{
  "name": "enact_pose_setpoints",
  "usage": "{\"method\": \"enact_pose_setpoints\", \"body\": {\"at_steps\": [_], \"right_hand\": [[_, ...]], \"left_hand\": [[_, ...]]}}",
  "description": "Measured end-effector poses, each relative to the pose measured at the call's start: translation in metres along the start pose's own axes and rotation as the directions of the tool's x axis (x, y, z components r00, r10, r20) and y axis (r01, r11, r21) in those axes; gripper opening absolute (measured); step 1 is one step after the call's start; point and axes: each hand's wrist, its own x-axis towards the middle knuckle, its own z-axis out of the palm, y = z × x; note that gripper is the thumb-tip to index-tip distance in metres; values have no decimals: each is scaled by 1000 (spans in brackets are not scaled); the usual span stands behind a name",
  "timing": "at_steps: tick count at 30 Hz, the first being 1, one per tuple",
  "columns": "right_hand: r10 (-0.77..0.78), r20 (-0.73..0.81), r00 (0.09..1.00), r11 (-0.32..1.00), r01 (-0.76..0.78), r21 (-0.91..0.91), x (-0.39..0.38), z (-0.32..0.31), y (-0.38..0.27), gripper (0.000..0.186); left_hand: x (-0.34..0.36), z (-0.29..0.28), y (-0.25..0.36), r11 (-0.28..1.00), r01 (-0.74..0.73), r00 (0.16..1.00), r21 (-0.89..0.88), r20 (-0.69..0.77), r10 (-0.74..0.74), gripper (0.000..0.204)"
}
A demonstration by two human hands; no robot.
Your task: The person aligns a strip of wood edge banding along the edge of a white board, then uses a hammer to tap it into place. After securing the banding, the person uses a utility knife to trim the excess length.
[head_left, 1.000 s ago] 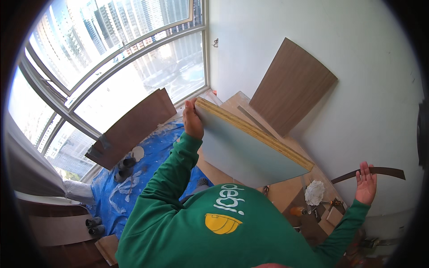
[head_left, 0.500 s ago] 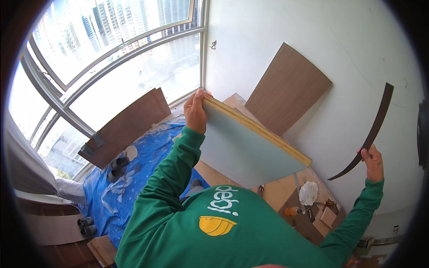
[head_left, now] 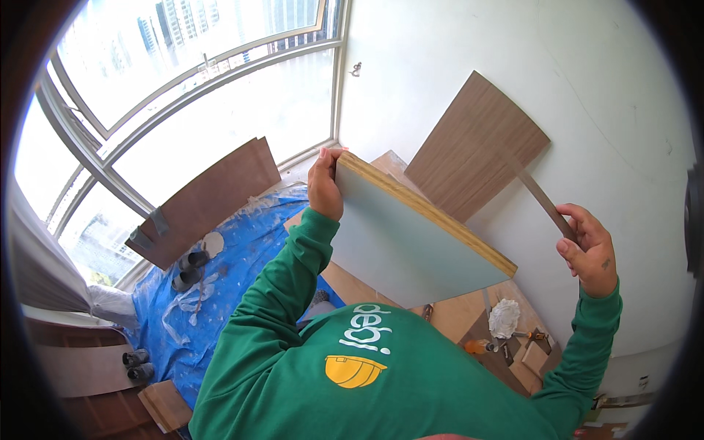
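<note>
My left hand [head_left: 325, 185] is closed around the upper left corner of a board [head_left: 400, 246], which has a pale grey-blue face and a raw yellowish wood edge turned upward. The board stands tilted in front of my chest. My right hand [head_left: 591, 253], raised at the right, pinches a thin brown edging strip [head_left: 541, 195] between thumb and fingers. From that hand the strip slants up and left across a wood-grain panel leaning on the wall. Strip and board are apart in the picture.
Against the white wall leans the wood-grain panel [head_left: 462, 139]. Below it, a work surface holds a crumpled white cloth [head_left: 504, 318], an orange-handled tool [head_left: 539, 336] and small wood pieces. Blue sheeting [head_left: 242, 257] covers the floor at left, with shoes [head_left: 189, 270] on it. Brown boards [head_left: 209, 202] lean by the window.
My right hand has turned and moved slightly left and up. The strip swung from curving upright at the right to pointing up and left, toward the leaning panel. My left hand keeps its grip.
</note>
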Motion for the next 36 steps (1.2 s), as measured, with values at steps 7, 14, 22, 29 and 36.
{"method": "enact_pose_setpoints", "body": {"at_steps": [7,14,22,29,36], "right_hand": [[-456,41,889,809,433,-398,19,59,-34,53],[-395,152,906,790,420,-447,38,97,-58,53],[-377,260,889,740,458,-493,62,125,-70,55],[-339,271,901,747,433,-505,70,133,-67,55],[-352,267,897,753,440,-489,72,132,-60,54]], "left_hand": [[-4,-3,8,990,-45,991,135,130,27,50],[-5,-1,17,1000,-15,983,9,184,13,55],[-1,-5,18,999,28,970,-36,243,-18,64],[2,-8,20,998,60,963,-24,264,-51,67],[10,-16,22,999,21,938,37,344,-33,68]]}}
